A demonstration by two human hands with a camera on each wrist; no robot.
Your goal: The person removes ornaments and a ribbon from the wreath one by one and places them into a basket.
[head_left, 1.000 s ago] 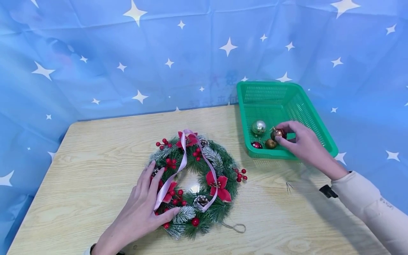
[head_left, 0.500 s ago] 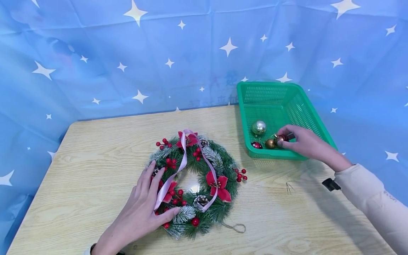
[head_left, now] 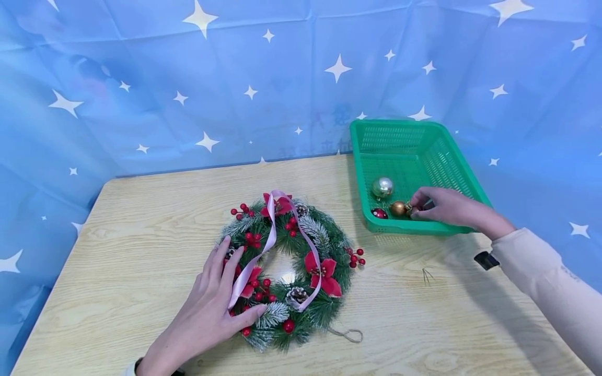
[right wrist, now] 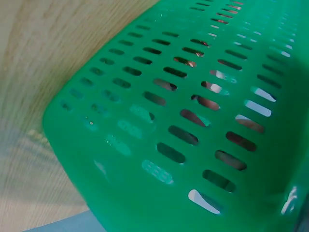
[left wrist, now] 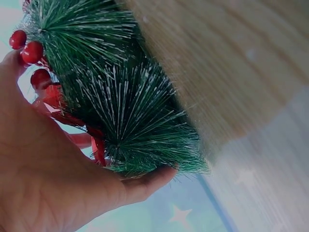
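Observation:
A green Christmas wreath [head_left: 301, 235] with red flowers, berries and a pink ribbon [head_left: 269, 237] lies flat on the wooden table [head_left: 141, 219]. My left hand [head_left: 229, 293] rests on its left side, fingers straight and thumb against the lower rim. In the left wrist view the palm [left wrist: 48, 183] lies against frosted needles [left wrist: 130, 111] and red berries [left wrist: 31, 48]. My right hand [head_left: 418, 208] is low inside the green basket [head_left: 423, 130], fingers pinched on a brownish ornament [head_left: 411, 210] that is mostly hidden. Beside it lie a gold ball [head_left: 398, 209], a red ball [head_left: 379, 213] and a silver ball [head_left: 382, 187].
The right wrist view shows only the basket's slotted wall [right wrist: 193, 121] and table wood [right wrist: 48, 72]. A twine loop [head_left: 347, 335] trails from the wreath's bottom. A small wire hook [head_left: 427, 274] lies on the table right of the wreath. A blue star cloth [head_left: 188, 78] hangs behind.
My right hand has lowered the brownish ornament from above the basket's front down to its floor beside the gold ball. The left hand and wreath have stayed put.

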